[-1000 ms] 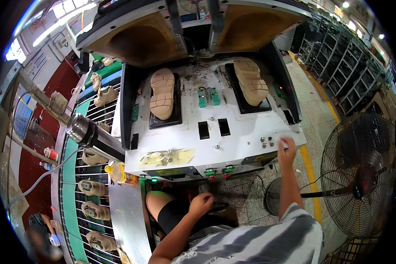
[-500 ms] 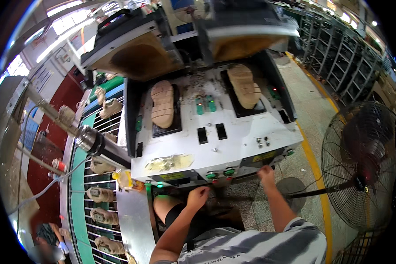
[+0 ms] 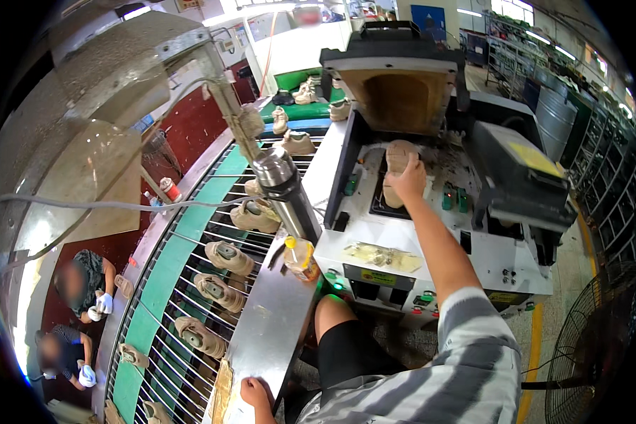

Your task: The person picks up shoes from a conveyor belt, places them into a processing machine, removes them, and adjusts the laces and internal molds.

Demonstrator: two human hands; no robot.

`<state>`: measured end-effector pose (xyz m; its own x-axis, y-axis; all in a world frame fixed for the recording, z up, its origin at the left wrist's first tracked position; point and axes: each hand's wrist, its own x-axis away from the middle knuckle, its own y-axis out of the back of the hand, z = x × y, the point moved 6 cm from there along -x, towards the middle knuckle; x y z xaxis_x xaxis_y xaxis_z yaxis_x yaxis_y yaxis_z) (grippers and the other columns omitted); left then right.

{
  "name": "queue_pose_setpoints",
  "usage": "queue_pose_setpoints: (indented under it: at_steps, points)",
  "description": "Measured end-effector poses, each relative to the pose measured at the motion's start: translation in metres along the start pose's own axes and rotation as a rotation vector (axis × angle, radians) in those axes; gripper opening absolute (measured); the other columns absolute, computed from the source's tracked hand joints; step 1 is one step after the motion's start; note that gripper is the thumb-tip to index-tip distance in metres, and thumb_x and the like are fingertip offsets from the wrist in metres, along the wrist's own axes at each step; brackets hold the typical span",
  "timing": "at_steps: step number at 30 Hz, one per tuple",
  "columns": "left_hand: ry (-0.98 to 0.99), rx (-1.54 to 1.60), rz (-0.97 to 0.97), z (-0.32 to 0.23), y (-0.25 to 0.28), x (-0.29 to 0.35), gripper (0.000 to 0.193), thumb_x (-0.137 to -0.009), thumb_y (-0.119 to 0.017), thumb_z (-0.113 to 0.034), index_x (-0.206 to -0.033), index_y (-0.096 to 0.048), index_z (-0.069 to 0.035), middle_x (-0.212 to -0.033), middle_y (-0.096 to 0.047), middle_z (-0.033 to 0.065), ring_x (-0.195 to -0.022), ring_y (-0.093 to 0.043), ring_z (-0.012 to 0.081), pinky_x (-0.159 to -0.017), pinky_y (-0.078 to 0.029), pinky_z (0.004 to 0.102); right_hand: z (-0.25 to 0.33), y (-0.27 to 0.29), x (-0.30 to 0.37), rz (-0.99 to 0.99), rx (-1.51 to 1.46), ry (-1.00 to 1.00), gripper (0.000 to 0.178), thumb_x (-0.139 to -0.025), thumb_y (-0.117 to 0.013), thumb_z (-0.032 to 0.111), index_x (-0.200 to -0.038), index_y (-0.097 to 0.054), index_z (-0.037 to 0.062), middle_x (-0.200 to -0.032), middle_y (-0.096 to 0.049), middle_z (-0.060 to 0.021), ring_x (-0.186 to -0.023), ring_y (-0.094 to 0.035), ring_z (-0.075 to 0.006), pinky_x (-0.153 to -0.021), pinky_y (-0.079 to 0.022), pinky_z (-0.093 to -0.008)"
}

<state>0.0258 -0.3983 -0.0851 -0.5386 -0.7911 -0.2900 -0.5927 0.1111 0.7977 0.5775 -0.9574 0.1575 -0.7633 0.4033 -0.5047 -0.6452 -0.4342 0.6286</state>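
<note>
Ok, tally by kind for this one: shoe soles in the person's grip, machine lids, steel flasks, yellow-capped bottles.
Shoe sole, in the right hand: 1
Machine lids, raised lid and lowered lid: 2
Steel flask: 1
Yellow-capped bottle: 1
Total: 5

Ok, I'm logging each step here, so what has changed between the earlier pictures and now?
The right hand has moved from the machine's front right up to the left sole, its fingers now gripping it. The left hand has shifted left to the metal table. The right lid has swung down; the view has turned left. The left lid stays raised, that sole on its black pad.
</note>
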Motion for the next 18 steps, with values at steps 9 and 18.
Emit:
queue_pose_setpoints:
  at_steps: [9, 18]
  points:
    - [0.154, -0.010, -0.016, 0.015, -0.009, -0.007, 0.022, -0.081, -0.055, -0.024, -0.080, -0.066, -0.005, -0.075, -0.067, 0.0160, -0.069, -0.064, 0.0370, -0.063, -0.050, 0.0450, -0.023, -0.059, 0.000, 0.392, 0.212, -0.581, 0.113, -0.063, -0.072, 0.066, -0.149, -0.025, 0.0082, -0.128, -0.058, -0.0169, -0.114, -0.060, -0.0307, -0.095, -0.049, -0.0417]
    - [0.100, 0.029, -0.064, 0.016, -0.015, -0.015, 0.020, -0.079, -0.057, -0.024, -0.076, -0.067, -0.007, -0.069, -0.065, 0.0153, -0.064, -0.063, 0.0362, -0.060, -0.050, 0.0447, 0.020, -0.022, 0.028, 0.286, 0.206, -0.508, 0.099, -0.070, -0.074, 0.054, -0.146, -0.030, 0.0085, -0.141, -0.043, -0.0172, -0.126, -0.048, -0.0330, -0.099, -0.045, -0.0479]
